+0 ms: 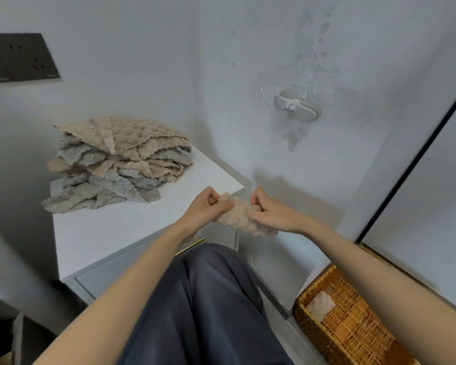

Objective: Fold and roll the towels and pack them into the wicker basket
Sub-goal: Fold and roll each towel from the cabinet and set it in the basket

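White walls meet in a corner behind a flat white cabinet top point(111, 233), where a messy pile of beige and grey fluffy towels point(116, 164) sits at the back (bare top shows in front). Just past its right corner, the left hand point(208, 206) and right hand point(271, 210) each grip one end of a beige fluffy rolled towel point(244, 216) in the air. It lies side to side, dipping right. Down on the right, a brown wicker basket point(313, 284) holds one pale rolled towel point(320, 305), with room beside it.

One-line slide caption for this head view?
Left hand and right hand grip a bunched beige towel; towel pile on the cabinet, one roll in the wicker basket.
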